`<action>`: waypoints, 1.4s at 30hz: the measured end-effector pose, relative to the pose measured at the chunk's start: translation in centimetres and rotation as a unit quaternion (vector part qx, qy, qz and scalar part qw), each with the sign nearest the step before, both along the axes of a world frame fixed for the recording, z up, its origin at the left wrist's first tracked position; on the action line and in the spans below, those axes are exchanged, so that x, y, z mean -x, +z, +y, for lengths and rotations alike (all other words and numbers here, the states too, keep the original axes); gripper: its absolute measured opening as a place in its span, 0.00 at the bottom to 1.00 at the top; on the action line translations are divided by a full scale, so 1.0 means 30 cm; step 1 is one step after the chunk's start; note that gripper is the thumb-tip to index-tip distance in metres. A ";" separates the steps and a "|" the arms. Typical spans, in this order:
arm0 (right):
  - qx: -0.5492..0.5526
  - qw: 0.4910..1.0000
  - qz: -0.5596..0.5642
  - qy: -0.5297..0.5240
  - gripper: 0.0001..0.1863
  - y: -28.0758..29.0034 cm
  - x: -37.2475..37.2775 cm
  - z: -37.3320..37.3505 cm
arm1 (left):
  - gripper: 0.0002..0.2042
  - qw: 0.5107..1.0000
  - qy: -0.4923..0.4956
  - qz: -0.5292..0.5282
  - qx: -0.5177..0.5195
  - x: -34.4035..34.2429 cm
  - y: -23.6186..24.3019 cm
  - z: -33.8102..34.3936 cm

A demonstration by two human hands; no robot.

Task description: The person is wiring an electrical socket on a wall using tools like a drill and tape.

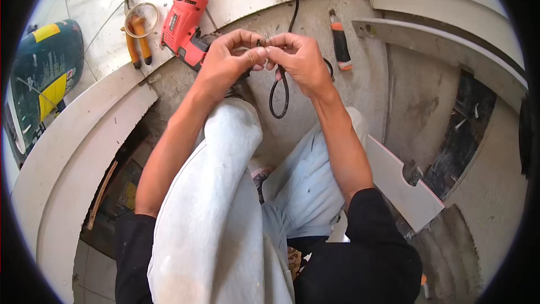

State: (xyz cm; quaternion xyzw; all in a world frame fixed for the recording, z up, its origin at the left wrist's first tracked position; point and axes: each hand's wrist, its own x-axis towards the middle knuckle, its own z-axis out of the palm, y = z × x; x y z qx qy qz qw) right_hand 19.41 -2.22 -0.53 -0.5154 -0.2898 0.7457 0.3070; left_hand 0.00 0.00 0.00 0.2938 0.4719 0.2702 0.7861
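Note:
My left hand and my right hand meet fingertip to fingertip above my knees, both closed in a pinch. Between them is a black cord, which hangs in a narrow loop below the right fingers. A small dark bit shows at the left thumb and forefinger; its exact shape is hidden. More of the cord runs up behind the right hand to the far edge. Just beyond the left hand lies a red power drill on the ledge, its lower part partly covered by that hand.
Orange-handled pliers and a pale ring lie left of the drill. Farther left stands a dark green and yellow jug. An orange-and-black handled tool rests right of my hands. A notched white board leans beside my right arm.

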 end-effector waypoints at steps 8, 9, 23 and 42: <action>0.096 0.994 0.040 -0.009 0.15 0.074 -0.072 -0.067 | 0.07 0.994 0.113 -0.006 -0.002 -0.065 -0.066 -0.019; 0.088 0.995 0.039 -0.003 0.15 0.088 -0.096 -0.064 | 0.07 0.992 0.119 -0.029 0.017 -0.068 -0.065 -0.025; -0.381 0.857 -0.330 0.103 0.10 0.203 0.201 0.319 | 0.08 0.993 0.098 0.016 -0.061 -0.130 -0.195 -0.018; -0.302 0.934 -0.185 -0.052 0.08 0.233 0.187 0.317 | 0.17 0.968 0.086 0.141 -0.191 -0.064 0.025 0.035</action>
